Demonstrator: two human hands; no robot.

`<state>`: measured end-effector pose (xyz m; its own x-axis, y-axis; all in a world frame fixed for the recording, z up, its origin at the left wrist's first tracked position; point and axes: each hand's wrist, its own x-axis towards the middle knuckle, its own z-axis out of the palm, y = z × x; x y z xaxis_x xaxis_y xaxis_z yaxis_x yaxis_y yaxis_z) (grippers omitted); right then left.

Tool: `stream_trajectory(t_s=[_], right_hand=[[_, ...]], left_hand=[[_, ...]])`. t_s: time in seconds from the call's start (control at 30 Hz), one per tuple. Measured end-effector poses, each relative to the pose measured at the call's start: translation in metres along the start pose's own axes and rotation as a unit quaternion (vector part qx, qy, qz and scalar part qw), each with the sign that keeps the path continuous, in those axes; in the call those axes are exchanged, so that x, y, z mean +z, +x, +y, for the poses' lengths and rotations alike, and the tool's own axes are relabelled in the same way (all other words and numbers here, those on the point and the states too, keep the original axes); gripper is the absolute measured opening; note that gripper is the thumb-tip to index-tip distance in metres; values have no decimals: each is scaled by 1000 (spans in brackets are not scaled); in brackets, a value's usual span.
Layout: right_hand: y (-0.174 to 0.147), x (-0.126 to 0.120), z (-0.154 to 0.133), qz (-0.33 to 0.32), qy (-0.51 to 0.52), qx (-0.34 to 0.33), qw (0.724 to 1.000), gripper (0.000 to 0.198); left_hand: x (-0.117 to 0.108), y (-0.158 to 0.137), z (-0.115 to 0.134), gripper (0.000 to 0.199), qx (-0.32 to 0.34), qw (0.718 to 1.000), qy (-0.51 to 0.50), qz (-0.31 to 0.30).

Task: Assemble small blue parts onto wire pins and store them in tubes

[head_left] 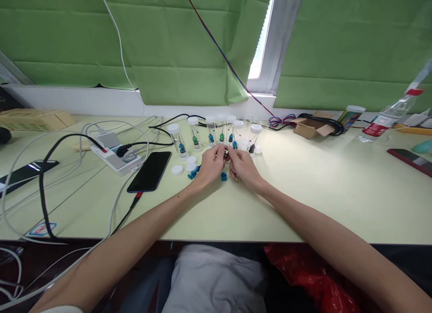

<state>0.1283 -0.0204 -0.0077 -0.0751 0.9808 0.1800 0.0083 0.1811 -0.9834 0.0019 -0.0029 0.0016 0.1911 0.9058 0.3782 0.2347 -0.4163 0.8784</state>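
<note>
My left hand (213,162) and my right hand (243,165) meet over the table, fingertips pinched together. Between them shows a small dark piece (226,154), mostly hidden by the fingers. Just behind stands a row of clear tubes with white caps, such as the left one (174,135) and the right one (255,135). Small blue, green or dark pieces with thin stems sit inside them. Loose blue pieces lie beside my left wrist (192,174) and below the hands, where one blue piece (223,176) rests. Several white caps (177,170) lie to the left.
A black phone (150,171) with a cable lies left of my hands, near a white power strip (116,158) and tangled cables. Farther right are an open cardboard box (308,127), a can (351,116), a plastic bottle (383,123) and a dark red phone (412,161).
</note>
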Motion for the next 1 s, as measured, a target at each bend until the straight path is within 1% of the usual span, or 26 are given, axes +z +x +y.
stream_trajectory(t_s=[0.1, 0.27, 0.43, 0.6, 0.77, 0.83, 1.0], right_hand=[[0, 0, -1, -12, 3, -1, 1000, 42], [1, 1, 0, -35, 18, -15, 999, 38], [2, 1, 2, -35, 21, -21, 999, 44], [1, 1, 1, -25, 13, -9, 1000, 51], [-2, 2, -3, -8, -4, -19, 1000, 48], [-3, 2, -4, -10, -3, -19, 1000, 45], [-2, 3, -3, -27, 12, -27, 999, 44]], left_hand=[[0, 1, -1, 35, -1, 1000, -9, 20], [0, 1, -1, 35, -2, 999, -9, 30], [1, 0, 1, 33, 1, 1000, -13, 20], [2, -1, 2, 33, -2, 1000, -8, 5], [2, -2, 5, 34, -2, 999, -4, 33], [2, -2, 6, 34, -3, 999, -2, 41], [1, -1, 4, 34, 7, 999, -6, 31]])
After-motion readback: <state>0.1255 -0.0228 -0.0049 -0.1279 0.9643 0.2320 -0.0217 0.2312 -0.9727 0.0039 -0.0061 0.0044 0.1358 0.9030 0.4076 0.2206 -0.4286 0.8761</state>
